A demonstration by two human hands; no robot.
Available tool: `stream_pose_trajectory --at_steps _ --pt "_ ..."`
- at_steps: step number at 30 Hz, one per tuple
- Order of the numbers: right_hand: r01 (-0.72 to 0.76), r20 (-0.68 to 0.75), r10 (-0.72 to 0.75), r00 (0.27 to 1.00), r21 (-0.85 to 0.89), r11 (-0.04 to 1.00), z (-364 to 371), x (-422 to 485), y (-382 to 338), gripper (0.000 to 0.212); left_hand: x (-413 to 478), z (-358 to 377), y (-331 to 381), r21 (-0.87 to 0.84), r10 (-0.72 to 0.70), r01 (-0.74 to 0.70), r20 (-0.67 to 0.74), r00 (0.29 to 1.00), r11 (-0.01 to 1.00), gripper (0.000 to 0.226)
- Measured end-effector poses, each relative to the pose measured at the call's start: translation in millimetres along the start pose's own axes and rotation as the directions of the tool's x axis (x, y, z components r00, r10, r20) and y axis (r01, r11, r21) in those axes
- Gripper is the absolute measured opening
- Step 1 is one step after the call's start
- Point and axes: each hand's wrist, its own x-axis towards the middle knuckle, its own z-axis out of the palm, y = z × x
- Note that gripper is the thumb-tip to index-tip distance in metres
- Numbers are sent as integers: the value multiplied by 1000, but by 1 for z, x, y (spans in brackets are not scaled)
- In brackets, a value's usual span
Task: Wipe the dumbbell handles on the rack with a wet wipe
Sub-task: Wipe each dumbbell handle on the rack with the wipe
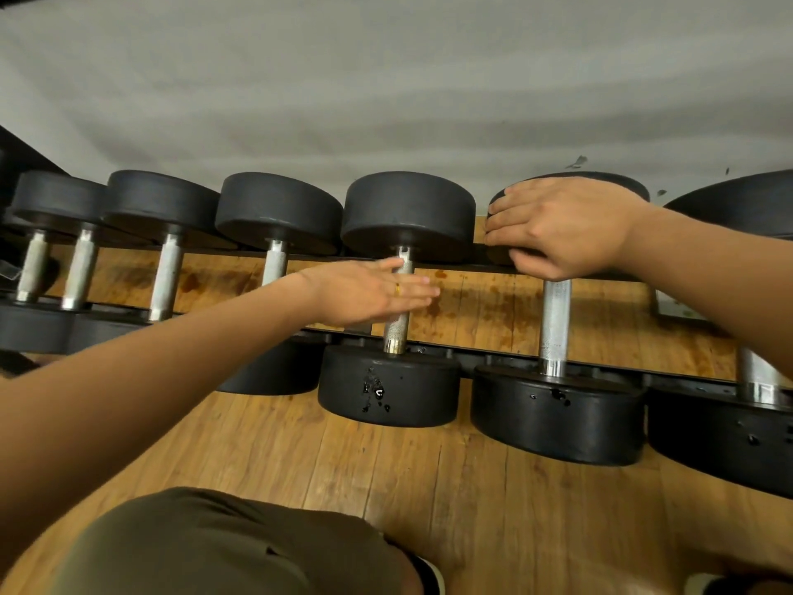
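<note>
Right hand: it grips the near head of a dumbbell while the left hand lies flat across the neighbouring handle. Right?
Not quite. The head view shows the right hand gripping the far head, by the wall, not the near one. The left hand does lie flat across the neighbouring handle.

1. From my view, a row of dumbbells (279, 212) lies side by side on the rack (476, 359), their handles running front to back.
2. The wall (386, 100) stands right behind the rack, and the floor (472, 487) lies before and beneath it.
3. My left hand (377, 294) lies across the handle (397, 332) of the middle dumbbell (388, 388).
4. My right hand (562, 227) clasps the far end of the neighbouring dumbbell (558, 418), to the right.
</note>
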Motion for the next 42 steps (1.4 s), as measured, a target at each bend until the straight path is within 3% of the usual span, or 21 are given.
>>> stream_pose_trajectory --at_steps 3,7,10,12,17,20,25,29,34,39,42 --pt "-3 4 3 1000 4 1000 0 0 0 46 6 7 7 -8 -45 44 -42 998 999 65" --pt "-6 -8 6 1000 4 1000 0 -1 -1 45 -3 19 14 21 130 -132 78 988 991 71" --pt "-6 -9 6 1000 4 1000 0 0 -1 45 -4 9 7 87 166 -175 103 981 981 75" --pt "-8 -11 8 1000 4 1000 -1 0 -1 44 -2 3 4 112 121 -132 104 987 985 77" --pt "-9 3 9 1000 4 1000 -1 0 -1 45 -5 12 -10 45 -67 73 -127 990 996 88" --pt "-9 1 9 1000 -4 1000 0 0 -1 44 -2 20 -2 68 -119 133 -183 976 989 94" --pt "-12 9 12 1000 -11 1000 1 0 0 44 -2 38 5 185 184 -165 -92 979 969 86" --pt "-9 8 9 1000 -7 1000 0 0 0 44 -7 38 1 173 243 -217 -144 959 961 80" --pt "-12 8 12 1000 -19 1000 -2 0 -2 43 -8 41 9 193 221 -171 -279 935 966 76" --pt "-29 24 30 999 -26 999 -6 1 -5 42 -17 36 19 160 148 -100 -319 936 982 72" --pt "-46 37 46 998 -20 999 -7 2 -6 44 -22 29 29 94 31 -3 -302 953 996 73"
